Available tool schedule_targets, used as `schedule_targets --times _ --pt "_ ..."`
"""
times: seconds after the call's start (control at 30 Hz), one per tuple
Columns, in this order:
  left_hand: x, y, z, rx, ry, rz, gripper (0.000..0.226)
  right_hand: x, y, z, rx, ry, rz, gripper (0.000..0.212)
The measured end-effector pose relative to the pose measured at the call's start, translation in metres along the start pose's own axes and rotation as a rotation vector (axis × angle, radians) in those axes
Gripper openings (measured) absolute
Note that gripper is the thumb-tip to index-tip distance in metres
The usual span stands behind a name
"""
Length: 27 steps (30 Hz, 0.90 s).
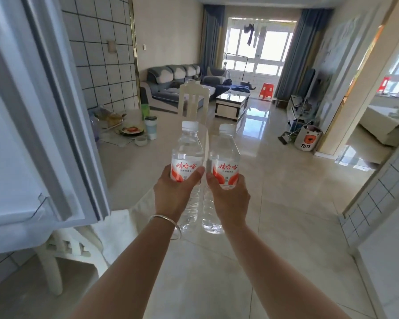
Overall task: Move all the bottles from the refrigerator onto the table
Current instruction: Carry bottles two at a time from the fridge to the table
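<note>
I hold two clear water bottles with white caps and red-and-white labels, upright and side by side at the middle of the view. My left hand (173, 192) grips the left bottle (187, 153) around its lower half. My right hand (228, 196) grips the right bottle (225, 155) the same way. The open refrigerator door (39, 111) stands at my left, its inner shelf showing. The beige table (129, 162) lies ahead and to the left, just beyond the bottles.
On the table's far left sit a plate of food (131, 130), a pale tumbler (150, 127), a green cup (145, 110) and small dishes. A cream chair (193, 101) stands at the table's far end, another chair (62, 249) at near left. Glossy tiled floor stretches right.
</note>
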State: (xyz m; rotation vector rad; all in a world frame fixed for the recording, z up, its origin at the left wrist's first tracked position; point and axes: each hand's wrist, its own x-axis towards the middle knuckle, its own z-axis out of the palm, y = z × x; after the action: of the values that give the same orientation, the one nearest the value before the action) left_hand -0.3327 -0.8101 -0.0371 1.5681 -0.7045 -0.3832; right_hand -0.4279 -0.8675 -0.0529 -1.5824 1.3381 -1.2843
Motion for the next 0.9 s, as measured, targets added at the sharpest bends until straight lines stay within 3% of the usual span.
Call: schedule_targets --times 0.4,0.57,0.9 --pt "0.189 -0.038 0.018 0.003 0.134 -0.037 0.043 0.14 -0.009 0.141 0.035 -0.099 -0.023 0.057" --pt "0.252 -0.062 0.026 0.009 0.23 -0.072 0.052 0.193 -0.003 0.212 0.066 -0.239 -0.035 0.052" --pt "0.414 -0.096 0.03 0.094 0.553 -0.175 0.039 0.319 -0.011 0.374 0.055 -0.609 -0.076 0.042"
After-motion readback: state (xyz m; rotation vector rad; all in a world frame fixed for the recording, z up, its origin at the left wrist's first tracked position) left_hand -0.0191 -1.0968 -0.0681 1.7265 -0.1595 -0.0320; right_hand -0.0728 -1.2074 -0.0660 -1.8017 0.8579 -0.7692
